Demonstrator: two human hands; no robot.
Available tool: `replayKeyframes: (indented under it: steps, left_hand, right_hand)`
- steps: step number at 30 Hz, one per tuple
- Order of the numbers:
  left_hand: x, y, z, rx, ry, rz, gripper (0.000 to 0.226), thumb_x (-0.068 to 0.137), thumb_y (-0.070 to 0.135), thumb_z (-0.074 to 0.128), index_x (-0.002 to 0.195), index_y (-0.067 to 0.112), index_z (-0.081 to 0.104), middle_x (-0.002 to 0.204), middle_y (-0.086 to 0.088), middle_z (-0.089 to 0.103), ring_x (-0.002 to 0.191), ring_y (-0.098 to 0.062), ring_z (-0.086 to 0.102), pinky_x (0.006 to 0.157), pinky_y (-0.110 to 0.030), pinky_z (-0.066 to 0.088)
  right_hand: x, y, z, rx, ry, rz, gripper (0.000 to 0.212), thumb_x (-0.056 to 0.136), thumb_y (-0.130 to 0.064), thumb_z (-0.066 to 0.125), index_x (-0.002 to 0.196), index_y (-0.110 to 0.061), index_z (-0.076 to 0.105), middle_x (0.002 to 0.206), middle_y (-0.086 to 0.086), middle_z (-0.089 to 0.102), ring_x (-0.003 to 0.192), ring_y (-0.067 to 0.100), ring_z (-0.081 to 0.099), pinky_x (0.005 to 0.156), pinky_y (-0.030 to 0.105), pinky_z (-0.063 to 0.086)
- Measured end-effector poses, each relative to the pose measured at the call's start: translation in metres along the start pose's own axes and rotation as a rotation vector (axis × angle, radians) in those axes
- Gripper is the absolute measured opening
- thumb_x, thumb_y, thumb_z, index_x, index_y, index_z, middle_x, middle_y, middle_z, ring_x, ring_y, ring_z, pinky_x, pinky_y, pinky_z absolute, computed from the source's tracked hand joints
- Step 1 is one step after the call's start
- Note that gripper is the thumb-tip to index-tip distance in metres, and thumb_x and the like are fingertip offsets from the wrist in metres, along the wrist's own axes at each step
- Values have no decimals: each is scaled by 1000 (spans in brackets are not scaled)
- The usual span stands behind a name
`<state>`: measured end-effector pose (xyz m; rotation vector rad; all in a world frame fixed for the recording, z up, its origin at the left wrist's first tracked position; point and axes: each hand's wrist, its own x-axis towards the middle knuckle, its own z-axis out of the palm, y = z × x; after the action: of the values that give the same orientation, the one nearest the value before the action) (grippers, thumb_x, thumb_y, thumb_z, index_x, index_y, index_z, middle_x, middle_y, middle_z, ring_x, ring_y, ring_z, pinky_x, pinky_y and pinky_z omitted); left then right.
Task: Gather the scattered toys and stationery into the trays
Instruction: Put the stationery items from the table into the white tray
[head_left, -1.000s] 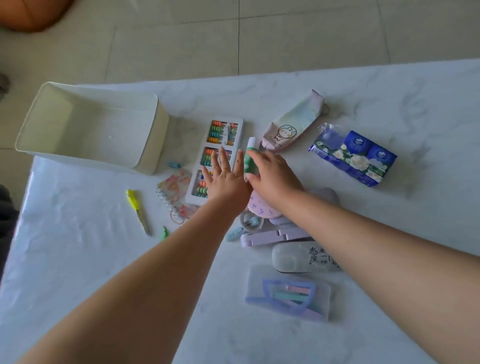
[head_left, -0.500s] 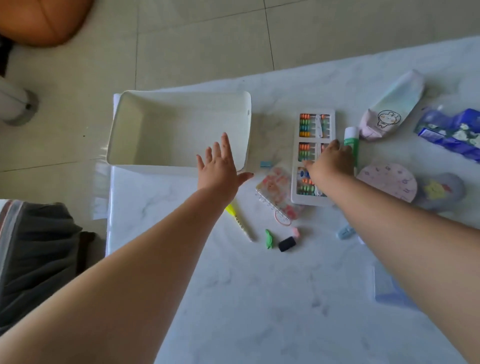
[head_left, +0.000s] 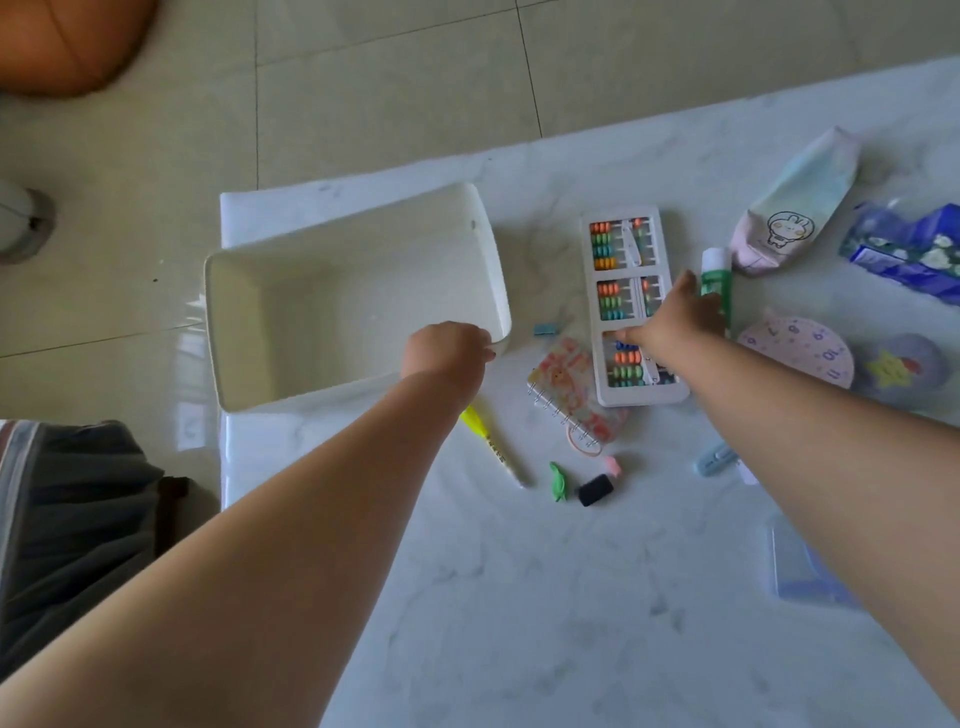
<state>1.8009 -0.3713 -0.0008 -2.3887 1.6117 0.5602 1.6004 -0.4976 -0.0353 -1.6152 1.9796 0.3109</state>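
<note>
A white tray (head_left: 291, 260) stands empty at the table's far left corner. My left hand (head_left: 447, 351) grips its near right rim, fingers curled over the edge. My right hand (head_left: 675, 322) holds a green and white glue stick (head_left: 716, 280) above the right side of a white abacus toy (head_left: 631, 306). A small spiral notebook (head_left: 574, 397) lies by the abacus. A yellow pen (head_left: 493, 444), a green eraser (head_left: 558, 482), a black eraser (head_left: 596, 489) and a pink eraser (head_left: 613, 464) lie nearer to me.
A pastel pencil pouch (head_left: 795, 208) and blue tissue packs (head_left: 909, 249) lie at the far right. A pink clock toy (head_left: 800, 353) and a purple star toy (head_left: 898, 369) sit right of my arm. A clear case (head_left: 795, 566) lies under my right forearm. The table edge (head_left: 223, 467) runs along the left.
My left hand went from open above the table to gripping the tray's rim, and the tray has turned a little. My right hand with the glue stick stayed by the abacus.
</note>
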Motion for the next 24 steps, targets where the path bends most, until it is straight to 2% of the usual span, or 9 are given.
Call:
replayKeyframes:
  steps: [2, 4, 8, 11, 13, 15, 19, 22, 24]
  left_hand:
    - [1, 10, -1, -49, -30, -22, 21, 99, 26, 45, 91, 20, 63, 101, -6, 62, 94, -29, 54, 67, -24, 30]
    - [2, 19, -1, -92, -65, -69, 25, 100, 25, 43, 109, 16, 65, 112, -9, 62, 106, -31, 56, 73, -26, 33]
    - [5, 32, -2, -216, -114, -165, 28, 97, 16, 41, 114, 9, 63, 116, -14, 62, 108, -34, 57, 81, -30, 43]
    - [6, 39, -6, -315, -113, -219, 30, 97, 13, 39, 116, 7, 62, 118, -14, 63, 110, -34, 58, 86, -32, 46]
    - [8, 43, -10, -389, -89, -252, 31, 101, 19, 36, 118, 6, 59, 121, -15, 61, 112, -34, 58, 88, -33, 46]
    - [10, 48, -13, -452, -76, -285, 30, 101, 17, 37, 121, 6, 56, 122, -16, 61, 113, -34, 58, 89, -34, 46]
    - [19, 51, -26, -583, -23, -350, 32, 97, 5, 38, 125, 3, 53, 124, -15, 59, 114, -31, 57, 91, -35, 47]
    - [21, 52, -37, -765, 17, -426, 39, 102, 8, 31, 139, 2, 42, 138, -16, 45, 126, -29, 47, 100, -32, 41]
    - [20, 48, -35, -924, -12, -449, 42, 103, 23, 36, 142, 5, 39, 137, -15, 48, 122, -30, 50, 98, -35, 44]
  right_hand:
    - [1, 0, -3, -8, -22, -10, 111, 62, -47, 86, 146, -14, 21, 137, 20, 45, 121, 38, 50, 97, 46, 47]
    - [0, -1, -7, 23, -47, -34, 102, 64, -44, 85, 141, -12, 27, 129, 14, 56, 113, 36, 57, 90, 44, 51]
    - [-3, 1, -14, 292, -62, -122, 56, 73, -23, 82, 118, -13, 50, 114, 4, 67, 95, 28, 65, 69, 30, 50]
    - [-9, 2, -18, 480, -64, -185, 47, 83, -14, 73, 124, -16, 51, 116, 1, 65, 87, 22, 62, 58, 24, 47]
    - [-11, 2, -19, 573, -63, -202, 44, 86, -13, 69, 126, -18, 53, 118, 1, 65, 91, 23, 65, 65, 27, 52]
    - [-13, 0, -20, 685, -90, -189, 43, 86, -13, 69, 126, -19, 54, 116, 4, 67, 91, 24, 68, 78, 38, 57]
    - [-18, -4, -26, 790, -129, -200, 46, 87, -13, 68, 130, -23, 53, 105, 2, 69, 74, 16, 69, 71, 37, 59]
    - [-23, -6, -29, 808, -142, -244, 49, 87, -14, 69, 132, -24, 52, 102, 3, 69, 76, 16, 70, 71, 38, 60]
    - [-27, -9, -31, 820, -146, -269, 50, 87, -14, 69, 133, -24, 51, 101, 3, 69, 77, 18, 70, 72, 37, 59]
